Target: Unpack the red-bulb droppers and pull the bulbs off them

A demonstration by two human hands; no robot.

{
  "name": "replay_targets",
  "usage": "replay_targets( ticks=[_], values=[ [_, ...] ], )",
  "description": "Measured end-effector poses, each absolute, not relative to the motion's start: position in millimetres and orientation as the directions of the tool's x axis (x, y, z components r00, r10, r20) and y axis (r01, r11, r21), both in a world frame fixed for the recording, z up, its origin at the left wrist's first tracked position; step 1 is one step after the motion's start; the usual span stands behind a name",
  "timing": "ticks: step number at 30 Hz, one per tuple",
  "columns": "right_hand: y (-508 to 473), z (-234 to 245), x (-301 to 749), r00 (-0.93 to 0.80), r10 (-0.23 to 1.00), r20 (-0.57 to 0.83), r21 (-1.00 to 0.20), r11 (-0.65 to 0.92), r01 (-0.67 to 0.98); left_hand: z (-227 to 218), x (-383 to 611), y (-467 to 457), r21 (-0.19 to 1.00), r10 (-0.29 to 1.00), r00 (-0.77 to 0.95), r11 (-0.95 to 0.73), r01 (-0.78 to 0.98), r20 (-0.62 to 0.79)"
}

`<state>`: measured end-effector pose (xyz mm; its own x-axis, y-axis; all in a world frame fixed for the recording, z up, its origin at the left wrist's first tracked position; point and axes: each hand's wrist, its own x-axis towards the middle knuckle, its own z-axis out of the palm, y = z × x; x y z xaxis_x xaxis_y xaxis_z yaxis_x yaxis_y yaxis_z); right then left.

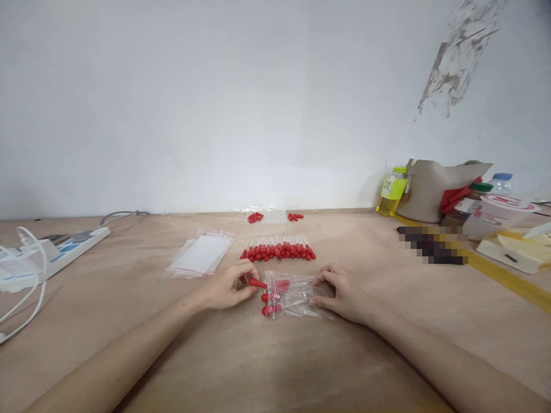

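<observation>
My left hand (239,284) is closed, thumb and fingers pinching a red-bulbed dropper (258,283) at its bulb. The dropper points right, into the mouth of a clear plastic bag (301,310). Inside the bag lie several other droppers, their red bulbs (271,310) at the left opening and their pale stems running right. My right hand (338,291) has its fingers closed on the right part of the bag. Just beyond the hands, a row of red-bulbed droppers (279,250) lies with its stems pointing toward the wall.
Flat clear zip bags (202,253) lie left of the row. Packets with small red pieces (255,217) rest by the wall. A power strip (64,255) with white cables is at left. Bottles (391,192), a grey-brown container (430,192) and a tissue pack (514,252) stand right.
</observation>
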<state>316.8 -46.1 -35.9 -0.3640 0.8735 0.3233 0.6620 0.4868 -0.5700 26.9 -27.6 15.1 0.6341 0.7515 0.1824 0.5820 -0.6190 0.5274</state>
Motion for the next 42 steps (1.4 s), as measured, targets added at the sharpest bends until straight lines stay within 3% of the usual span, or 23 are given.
replay_targets(
  ticks=[5, 11, 16, 20, 26, 34, 37, 40, 42],
  values=[
    [-46.6, -35.7, 315.6, -0.358, 0.873, 0.333, -0.564, 0.488, 0.666, 5.7, 36.6, -32.4, 0.547, 0.717, 0.674, -0.642, 0.538, 0.178],
    [-46.4, -36.1, 315.9, -0.362, 0.869, 0.337, -0.552, 0.494, 0.672, -14.0, 59.0, -43.0, 0.642, 0.775, 0.568, -0.59, 0.49, 0.278],
    [-45.7, -37.8, 315.4, -0.347, 0.868, 0.356, -0.557, 0.495, 0.667, -5.8, 60.6, -47.0, 0.661, 0.763, 0.623, -0.559, 0.5, 0.173],
    [-45.7, -37.8, 315.0, -0.354, 0.867, 0.352, -0.564, 0.498, 0.659, 11.3, 57.9, -53.3, 0.616, 0.68, 0.725, -0.619, 0.488, 0.108],
    [-46.4, -37.0, 315.2, -0.358, 0.869, 0.341, -0.562, 0.494, 0.664, 22.4, 58.6, -63.4, 0.462, 0.708, 0.706, -0.629, 0.625, 0.008],
    [-46.4, -36.7, 315.8, -0.361, 0.871, 0.334, -0.56, 0.492, 0.667, 22.7, 55.1, -65.7, 0.429, 0.718, 0.695, -0.616, 0.661, -0.04],
    [-47.3, -35.5, 315.6, -0.355, 0.874, 0.332, -0.554, 0.485, 0.676, 34.8, 39.6, -49.6, 0.491, 0.682, 0.72, -0.588, 0.643, -0.126],
    [-47.8, -35.1, 315.7, -0.356, 0.871, 0.338, -0.56, 0.491, 0.667, 54.8, 8.2, -28.5, 0.663, 0.616, 0.708, -0.373, 0.649, -0.345],
    [-47.8, -35.2, 315.9, -0.356, 0.871, 0.338, -0.568, 0.491, 0.661, 66.2, -18.4, -15.6, 0.715, 0.617, 0.676, -0.249, 0.653, -0.403]
  ],
)
